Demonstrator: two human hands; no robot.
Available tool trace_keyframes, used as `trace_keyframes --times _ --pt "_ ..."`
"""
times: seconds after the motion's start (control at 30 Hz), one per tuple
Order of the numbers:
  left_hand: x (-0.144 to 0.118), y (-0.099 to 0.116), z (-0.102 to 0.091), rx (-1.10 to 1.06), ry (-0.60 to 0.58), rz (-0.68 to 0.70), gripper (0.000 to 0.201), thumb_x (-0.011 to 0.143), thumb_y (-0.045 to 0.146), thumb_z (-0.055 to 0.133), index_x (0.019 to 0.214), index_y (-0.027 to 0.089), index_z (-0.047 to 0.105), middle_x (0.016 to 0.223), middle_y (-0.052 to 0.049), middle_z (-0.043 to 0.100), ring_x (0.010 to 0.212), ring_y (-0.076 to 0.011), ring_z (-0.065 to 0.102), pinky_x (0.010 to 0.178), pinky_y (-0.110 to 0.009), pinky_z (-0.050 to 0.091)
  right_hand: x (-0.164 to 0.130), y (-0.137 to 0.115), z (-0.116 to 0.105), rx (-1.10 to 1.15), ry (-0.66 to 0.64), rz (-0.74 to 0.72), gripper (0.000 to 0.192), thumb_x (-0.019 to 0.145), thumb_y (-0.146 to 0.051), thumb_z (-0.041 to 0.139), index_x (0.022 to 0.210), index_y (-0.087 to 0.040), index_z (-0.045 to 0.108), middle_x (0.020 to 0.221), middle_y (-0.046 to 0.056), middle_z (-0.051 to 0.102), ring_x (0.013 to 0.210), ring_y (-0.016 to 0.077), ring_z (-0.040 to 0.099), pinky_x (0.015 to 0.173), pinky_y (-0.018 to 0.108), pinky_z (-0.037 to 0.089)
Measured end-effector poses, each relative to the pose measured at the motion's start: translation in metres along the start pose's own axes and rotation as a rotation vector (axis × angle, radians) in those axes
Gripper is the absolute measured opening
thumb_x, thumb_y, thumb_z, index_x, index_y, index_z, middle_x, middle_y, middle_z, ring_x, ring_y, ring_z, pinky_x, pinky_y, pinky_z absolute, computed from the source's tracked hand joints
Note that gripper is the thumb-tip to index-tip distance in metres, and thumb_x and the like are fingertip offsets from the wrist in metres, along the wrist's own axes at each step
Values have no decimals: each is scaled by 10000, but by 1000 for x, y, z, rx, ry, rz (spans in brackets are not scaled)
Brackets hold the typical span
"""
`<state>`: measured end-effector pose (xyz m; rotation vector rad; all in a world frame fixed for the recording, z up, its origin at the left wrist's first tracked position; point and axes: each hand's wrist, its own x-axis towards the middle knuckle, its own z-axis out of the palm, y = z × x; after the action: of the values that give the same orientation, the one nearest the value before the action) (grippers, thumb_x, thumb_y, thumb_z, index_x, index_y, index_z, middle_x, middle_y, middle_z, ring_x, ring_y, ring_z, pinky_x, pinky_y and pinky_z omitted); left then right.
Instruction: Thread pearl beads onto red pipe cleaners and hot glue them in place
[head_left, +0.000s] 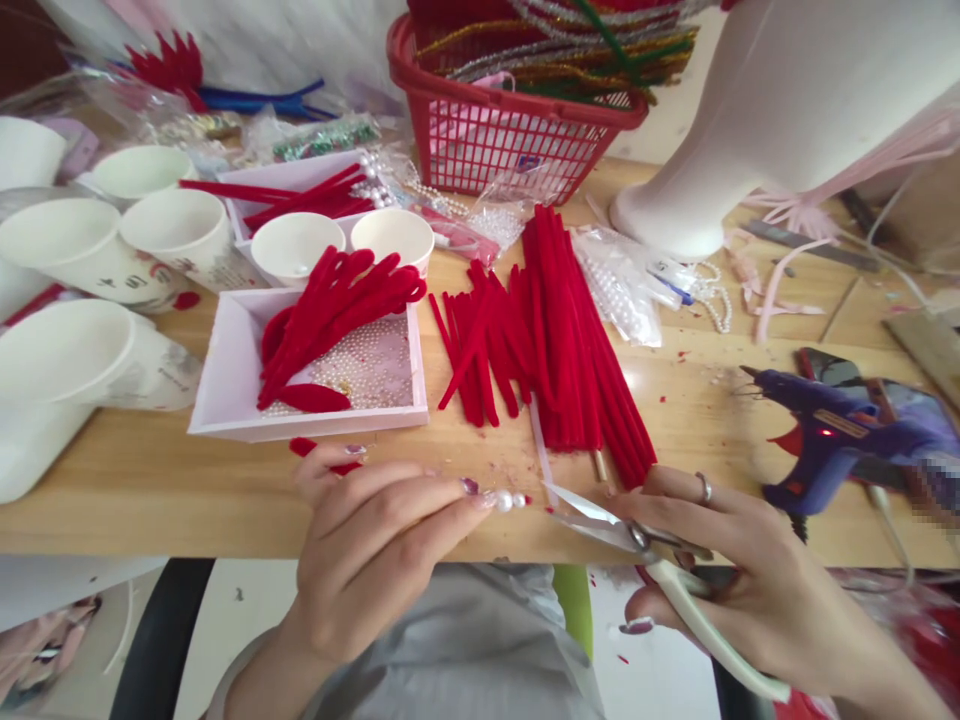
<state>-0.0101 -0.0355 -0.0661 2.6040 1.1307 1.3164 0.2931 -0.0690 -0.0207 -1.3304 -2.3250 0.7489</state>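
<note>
Closest, at the bench (150, 490) front edge, the left hand (375, 550) pinches two white pearls (510, 499) on a red stem between its fingertips. Just beside them, the right hand (750, 570) is closed around the scissors (637, 550), blades parted toward the pearls. Bare wood lies between the hands and a white tray (225, 390) of red pieces. Behind the tray, loose red stems (555, 340), six paper cups (172, 230) and a red basket (480, 130) crowd the bench. A blue glue gun (840, 430) lies right.
</note>
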Motion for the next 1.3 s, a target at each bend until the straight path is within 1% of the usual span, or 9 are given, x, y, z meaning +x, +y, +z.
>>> trace_keyframes --times 0.07,0.27,0.43,0.53,0.7,0.83,1.0,1.13,1.3 --pt "1 1 -3 -9 -6 -5 254 972 45 649 1040 264 760 862 43 827 836 -167 686 948 -398 417 1 -1 -1 -34 14 -13 340 980 -549 648 1212 -300 650 823 -2 679 638 149 707 530 208 537" --pt "1 -3 -5 -22 6 89 218 927 44 703 1006 234 777 839 40 828 820 -162 697 1018 -395 418 4 0 2 -138 66 -46 365 1033 -552 545 1170 -243 683 791 25 678 599 152 716 498 216 546" --pt "2 -3 -4 -12 -28 46 246 939 78 695 1035 296 760 828 55 830 766 -186 703 903 -447 428 4 2 2 -212 92 -95 341 1057 -483 535 1128 -194 701 752 30 655 553 155 682 461 227 515" --pt "5 -3 -4 -5 -51 67 207 933 89 708 1013 274 751 807 44 825 739 -190 698 861 -444 416 4 4 1 -226 62 -98 314 1058 -434 553 1123 -167 705 761 49 662 560 169 685 465 241 528" --pt "8 -8 -5 -26 -72 102 266 912 30 679 1015 267 740 836 41 829 734 -188 677 832 -436 392 2 8 3 -226 67 -100 254 1048 -399 581 1175 -198 671 764 33 647 565 177 686 470 245 522" --pt "6 -11 -6 -60 -71 109 338 848 -36 682 1006 255 744 844 30 818 727 -191 673 834 -448 377 -4 13 8 -218 66 -88 269 1051 -434 572 1215 -232 639 795 16 628 573 159 663 489 242 477" --pt "7 -7 -5 -111 -108 33 362 866 -35 656 1011 288 731 876 39 823 756 -204 677 845 -471 382 -10 16 10 -158 60 -39 316 1042 -478 582 1264 -261 640 857 14 629 650 149 672 544 249 455" --pt "7 -6 -2 -165 -39 -34 336 880 -31 645 955 287 727 880 40 822 752 -199 681 854 -485 417 -9 15 8 -128 50 -63 315 1032 -444 614 1286 -258 631 843 9 630 636 148 675 525 241 458" --pt "7 -9 -3 -167 -87 -5 321 878 -8 664 972 293 723 888 39 827 740 -201 685 846 -486 413 -10 15 7 -112 29 -51 347 963 -335 718 1290 -261 627 870 22 628 651 181 673 533 264 485"
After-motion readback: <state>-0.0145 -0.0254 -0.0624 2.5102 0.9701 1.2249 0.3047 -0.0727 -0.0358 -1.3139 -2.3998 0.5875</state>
